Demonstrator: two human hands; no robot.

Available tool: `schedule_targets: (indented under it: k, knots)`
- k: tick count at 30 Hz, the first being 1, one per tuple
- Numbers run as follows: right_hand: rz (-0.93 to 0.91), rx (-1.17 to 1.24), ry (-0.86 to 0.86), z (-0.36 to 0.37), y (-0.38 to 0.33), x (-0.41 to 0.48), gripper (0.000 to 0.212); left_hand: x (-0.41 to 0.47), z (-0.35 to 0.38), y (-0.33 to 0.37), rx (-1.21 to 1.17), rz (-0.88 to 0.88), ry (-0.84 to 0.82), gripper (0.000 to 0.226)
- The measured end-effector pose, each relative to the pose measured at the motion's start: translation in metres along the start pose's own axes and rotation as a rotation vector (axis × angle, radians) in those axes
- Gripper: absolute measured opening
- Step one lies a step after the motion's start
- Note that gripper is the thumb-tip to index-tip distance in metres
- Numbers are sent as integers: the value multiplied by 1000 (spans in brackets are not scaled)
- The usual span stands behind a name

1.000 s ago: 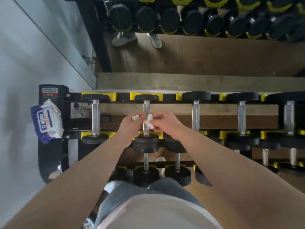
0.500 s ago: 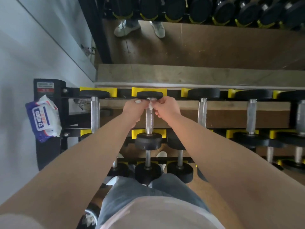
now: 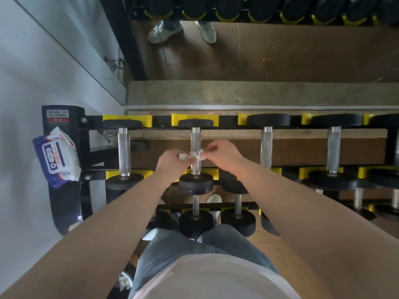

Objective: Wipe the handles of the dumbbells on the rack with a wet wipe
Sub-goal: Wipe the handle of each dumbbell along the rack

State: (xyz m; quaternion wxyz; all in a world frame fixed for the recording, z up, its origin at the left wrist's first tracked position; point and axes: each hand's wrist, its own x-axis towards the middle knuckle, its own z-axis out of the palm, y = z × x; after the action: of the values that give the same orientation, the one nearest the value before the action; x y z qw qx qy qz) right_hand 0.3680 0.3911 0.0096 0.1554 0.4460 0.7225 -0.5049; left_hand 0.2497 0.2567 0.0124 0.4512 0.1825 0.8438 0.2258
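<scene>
- Both hands up at the rack [image 3: 85, 145], top row, 2nd dumbbell [image 3: 195, 183] from its left end.
- Wipe [image 3: 195, 156] looped round that handle [image 3: 195, 140], approx mid-length; left hand [image 3: 171, 162] pinches one end, right hand [image 3: 222, 151] the other.
- Progress, my guess: early. Can't tell if 1st handle's done.
- Handles to the right + lower rows prob. left to do.
- Pack [image 3: 57, 156] sits at rack's left end.
</scene>
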Motion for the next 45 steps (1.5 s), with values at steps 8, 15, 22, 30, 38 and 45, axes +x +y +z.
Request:
schedule_targets:
  k: [8,15,22,30,38,45]
  knots:
    - [-76,143,196,4,-16,8,6,23,-5,22,-245,-38,113,29]
    - [-141,-59,108,11,-8,-7,8,18,-8,17,38,64,22,41]
    - [-147,-393,-127,21,2,-21,12,-5,1,-5,402,104,-134,30]
    - [-57,97,249,10,-13,1,12,8,1,18,50,117,99,23]
    - [81,441,312,9,-29,14,4,29,-3,41,-257,-3,251,27]
    - [-27,328,232,18,-13,-4,23,18,-2,27,-134,-21,56,36]
